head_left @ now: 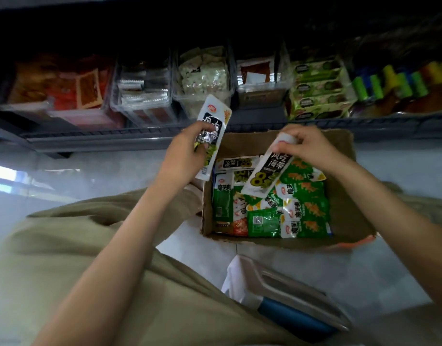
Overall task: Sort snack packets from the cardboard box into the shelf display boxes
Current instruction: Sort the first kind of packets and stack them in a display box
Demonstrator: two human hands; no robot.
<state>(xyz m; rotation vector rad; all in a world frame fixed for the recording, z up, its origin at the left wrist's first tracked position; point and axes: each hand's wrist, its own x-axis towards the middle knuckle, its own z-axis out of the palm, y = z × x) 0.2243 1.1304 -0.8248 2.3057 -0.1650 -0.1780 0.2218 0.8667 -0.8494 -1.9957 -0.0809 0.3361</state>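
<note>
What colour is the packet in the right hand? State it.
Long packet: white with black label; head view.

The person wears loose khaki trousers [90, 245] of soft, matte cloth that lies in broad folds and creases over the left leg. A strip of the same cloth shows beside the right forearm [390, 208]. Right forearm and left forearm [130, 233] are bare, as are the left grip [187, 148] and right grip [307, 146].

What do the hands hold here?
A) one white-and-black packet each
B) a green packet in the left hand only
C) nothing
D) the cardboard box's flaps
A: the left hand grips one white-and-black packet, and the right hand pinches a second packet above the cardboard box.
</note>
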